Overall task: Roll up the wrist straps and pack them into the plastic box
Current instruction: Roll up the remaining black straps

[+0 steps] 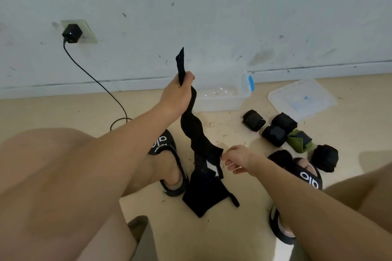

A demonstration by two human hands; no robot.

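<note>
Head view: the left hand (178, 89) holds a long black wrist strap (196, 133) up by its top, grip closed round it, while the right hand (235, 160) pinches its lower part. It hangs twisted and unrolled (its tail reaching the floor (233, 229)). Several rolled straps (275, 131) lie near the plastic box (224, 95), which looks empty, so packing seems not begun.

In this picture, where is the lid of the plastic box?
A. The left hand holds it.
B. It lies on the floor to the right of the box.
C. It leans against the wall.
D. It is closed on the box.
B: the lid lies flat on the floor, to the right of the open plastic box, apart from it.
</note>
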